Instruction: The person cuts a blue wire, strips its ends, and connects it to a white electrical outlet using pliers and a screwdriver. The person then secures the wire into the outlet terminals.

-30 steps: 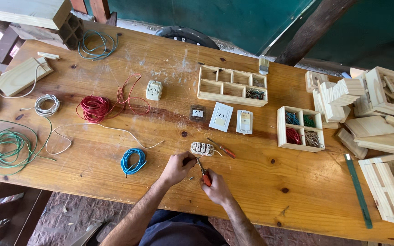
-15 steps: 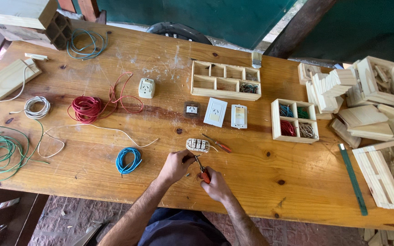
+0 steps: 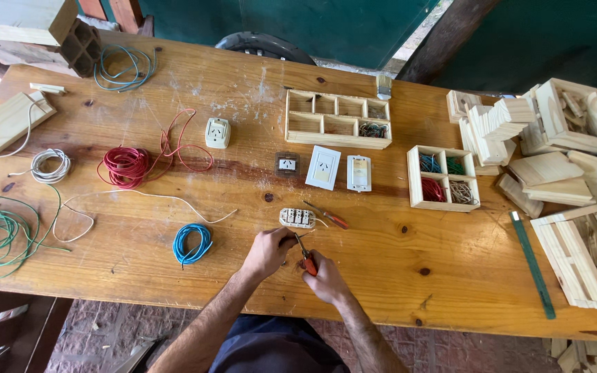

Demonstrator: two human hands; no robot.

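Gripping red-handled pliers (image 3: 305,257), hands (image 3: 297,266) hide wire

Bare table (image 3: 450,255) right of hands; terminal block (image 3: 296,218), screwdriver (image 3: 329,217) ahead.

Long varnished wooden workbench (image 3: 174,290), scratched and paint-flecked, lit by daylight; dark green wall (image 3: 326,27) behind; slanting dark timber post (image 3: 443,41) at upper right; reddish paved floor (image 3: 105,331) below; black chair back (image 3: 264,48) at far edge

Terminal block (image 3: 296,218) left of screwdriver (image 3: 329,217)
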